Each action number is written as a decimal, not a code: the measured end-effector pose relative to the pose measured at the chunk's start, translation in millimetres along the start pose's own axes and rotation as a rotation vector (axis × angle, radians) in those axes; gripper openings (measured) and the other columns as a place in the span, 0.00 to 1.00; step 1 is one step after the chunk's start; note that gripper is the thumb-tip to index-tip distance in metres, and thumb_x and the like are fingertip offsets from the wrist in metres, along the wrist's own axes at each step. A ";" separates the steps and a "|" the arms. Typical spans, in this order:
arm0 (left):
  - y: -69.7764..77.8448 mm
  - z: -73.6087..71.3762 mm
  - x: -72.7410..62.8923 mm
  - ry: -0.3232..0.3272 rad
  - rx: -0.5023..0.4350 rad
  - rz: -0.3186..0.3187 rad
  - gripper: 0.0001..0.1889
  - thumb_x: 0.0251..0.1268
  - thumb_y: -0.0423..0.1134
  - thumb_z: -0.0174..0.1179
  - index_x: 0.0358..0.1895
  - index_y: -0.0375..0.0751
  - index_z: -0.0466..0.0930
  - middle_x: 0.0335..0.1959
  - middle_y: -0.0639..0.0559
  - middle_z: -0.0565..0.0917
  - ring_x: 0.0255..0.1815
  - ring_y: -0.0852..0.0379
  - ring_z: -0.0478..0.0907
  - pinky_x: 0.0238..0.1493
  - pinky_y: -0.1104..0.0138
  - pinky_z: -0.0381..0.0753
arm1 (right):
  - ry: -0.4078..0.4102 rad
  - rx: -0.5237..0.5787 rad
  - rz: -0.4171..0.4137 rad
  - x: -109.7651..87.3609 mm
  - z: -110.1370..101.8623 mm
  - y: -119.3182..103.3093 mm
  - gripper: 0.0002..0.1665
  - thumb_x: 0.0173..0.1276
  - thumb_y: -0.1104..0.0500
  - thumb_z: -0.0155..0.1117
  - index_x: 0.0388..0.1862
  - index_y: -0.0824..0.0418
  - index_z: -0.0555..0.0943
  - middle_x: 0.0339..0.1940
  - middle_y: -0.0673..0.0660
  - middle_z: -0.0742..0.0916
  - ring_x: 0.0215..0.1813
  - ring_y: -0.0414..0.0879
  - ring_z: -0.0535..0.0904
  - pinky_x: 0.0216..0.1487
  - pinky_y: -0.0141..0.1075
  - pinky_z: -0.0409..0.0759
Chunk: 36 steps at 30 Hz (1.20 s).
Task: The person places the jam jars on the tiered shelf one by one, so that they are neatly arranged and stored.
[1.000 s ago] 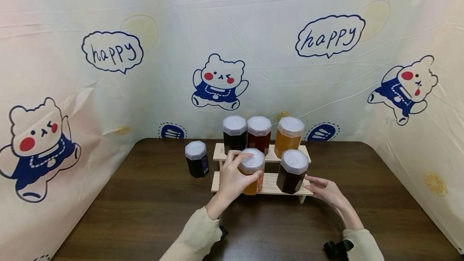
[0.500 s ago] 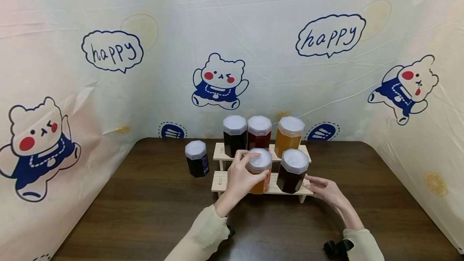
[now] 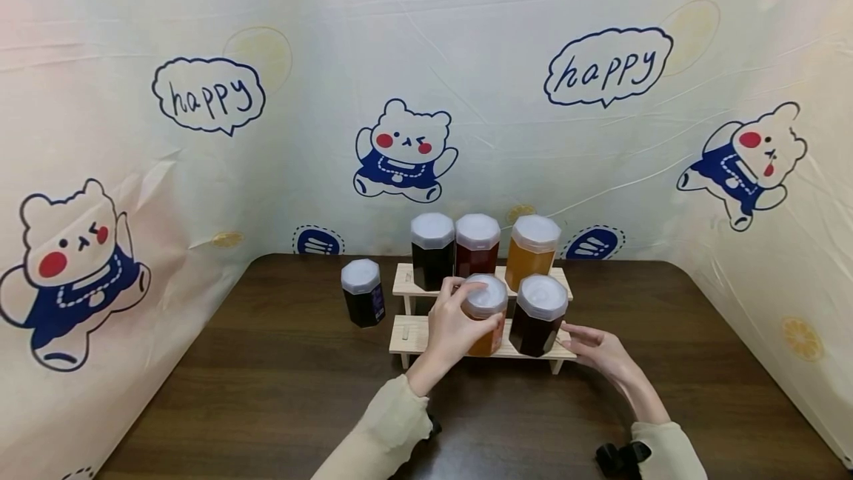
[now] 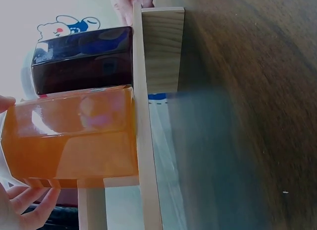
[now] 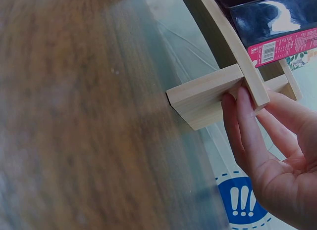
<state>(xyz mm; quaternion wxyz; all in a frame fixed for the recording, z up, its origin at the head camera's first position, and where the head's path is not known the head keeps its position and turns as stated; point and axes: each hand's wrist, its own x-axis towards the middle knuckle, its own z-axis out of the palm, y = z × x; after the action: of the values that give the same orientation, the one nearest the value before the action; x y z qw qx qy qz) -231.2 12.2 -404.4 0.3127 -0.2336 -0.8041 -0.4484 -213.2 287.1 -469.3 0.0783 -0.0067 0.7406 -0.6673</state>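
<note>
My left hand grips an octagonal jar of amber contents near its white lid, fingers on one side and thumb on the other. That jar stands upright on the lower step of a two-tier wooden rack, close beside a dark jar to its right. At the rack's right end, my right hand pinches the edge of the lower board; the right wrist view has the fingertips at the board's corner and leg.
Along the upper step stand a black jar, a dark red jar and a golden jar. Another dark jar is on the brown table, left of the rack. A printed curtain surrounds the table's back and sides.
My left hand has moved the amber jar rightward along the lower step, up close to the dark jar. My right hand has stayed at the rack's end.
</note>
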 end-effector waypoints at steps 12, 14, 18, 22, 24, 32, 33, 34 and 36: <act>1.6 -1.0 0.0 -0.098 0.044 -0.035 0.24 0.40 0.48 0.70 0.44 0.49 0.76 0.46 0.47 0.69 0.40 0.51 0.74 0.35 0.61 0.76 | 0.007 -0.016 0.011 0.5 -1.4 -0.2 0.26 0.58 0.59 0.61 0.57 0.65 0.72 0.57 0.59 0.74 0.45 0.31 0.75 0.43 0.31 0.75; 1.8 -1.9 -0.3 -0.110 0.047 -0.043 0.24 0.40 0.49 0.69 0.45 0.50 0.76 0.47 0.47 0.68 0.41 0.51 0.73 0.35 0.61 0.76 | 0.016 -0.009 0.018 0.8 -0.9 -0.2 0.25 0.57 0.59 0.62 0.55 0.62 0.74 0.56 0.56 0.76 0.45 0.31 0.75 0.43 0.31 0.75; 1.7 -3.8 -1.4 -0.124 0.047 -0.047 0.23 0.42 0.49 0.69 0.45 0.50 0.75 0.47 0.47 0.68 0.42 0.50 0.73 0.36 0.61 0.76 | 0.011 0.005 0.014 0.6 -0.3 -0.2 0.23 0.57 0.60 0.62 0.54 0.59 0.75 0.56 0.57 0.75 0.45 0.31 0.75 0.43 0.31 0.75; 1.8 -6.4 -2.3 -0.147 0.043 -0.043 0.23 0.43 0.49 0.68 0.47 0.50 0.75 0.48 0.46 0.68 0.43 0.49 0.72 0.37 0.61 0.75 | -0.004 0.005 -0.001 0.0 -0.4 0.2 0.22 0.58 0.60 0.62 0.53 0.58 0.75 0.58 0.62 0.72 0.46 0.31 0.75 0.43 0.31 0.75; 2.2 -8.1 -2.5 -0.156 0.036 -0.041 0.23 0.44 0.48 0.67 0.47 0.50 0.75 0.48 0.45 0.68 0.44 0.49 0.72 0.38 0.60 0.75 | -0.001 0.005 -0.005 0.2 -0.3 0.6 0.21 0.58 0.60 0.62 0.53 0.58 0.75 0.58 0.62 0.72 0.46 0.31 0.75 0.43 0.31 0.75; 2.3 -15.3 -2.1 -0.149 0.025 0.006 0.20 0.45 0.44 0.67 0.45 0.46 0.77 0.49 0.43 0.68 0.44 0.48 0.72 0.36 0.63 0.75 | 0.008 -0.003 -0.001 3.0 -0.6 3.8 0.23 0.58 0.60 0.62 0.54 0.60 0.74 0.53 0.48 0.77 0.46 0.31 0.75 0.43 0.32 0.75; 2.4 -16.4 -2.0 -0.144 0.025 0.012 0.19 0.46 0.44 0.67 0.44 0.45 0.77 0.49 0.43 0.68 0.44 0.48 0.72 0.36 0.63 0.75 | 0.004 -0.003 -0.001 3.1 -0.6 3.7 0.24 0.58 0.60 0.62 0.55 0.60 0.74 0.53 0.49 0.77 0.46 0.31 0.75 0.44 0.32 0.75; 2.4 -17.6 -1.9 -0.141 0.022 0.017 0.19 0.46 0.43 0.67 0.43 0.44 0.77 0.49 0.43 0.68 0.44 0.48 0.73 0.36 0.63 0.75 | 0.013 0.004 0.005 3.2 -0.4 3.5 0.24 0.57 0.60 0.62 0.54 0.60 0.75 0.53 0.49 0.77 0.46 0.31 0.75 0.43 0.32 0.75; 2.9 -20.3 -1.4 -0.134 0.023 0.027 0.18 0.47 0.42 0.67 0.43 0.44 0.77 0.48 0.42 0.69 0.45 0.48 0.73 0.37 0.62 0.76 | 0.002 0.000 0.000 2.8 -0.6 3.1 0.24 0.58 0.60 0.62 0.55 0.61 0.74 0.55 0.53 0.76 0.47 0.31 0.75 0.44 0.32 0.75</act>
<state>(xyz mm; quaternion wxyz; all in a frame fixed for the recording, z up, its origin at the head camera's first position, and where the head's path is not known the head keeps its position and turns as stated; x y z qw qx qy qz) -222.4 -4.1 -395.6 0.2668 -0.2704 -0.8250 -0.4184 -215.7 287.7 -472.5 0.0775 -0.0062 0.7407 -0.6673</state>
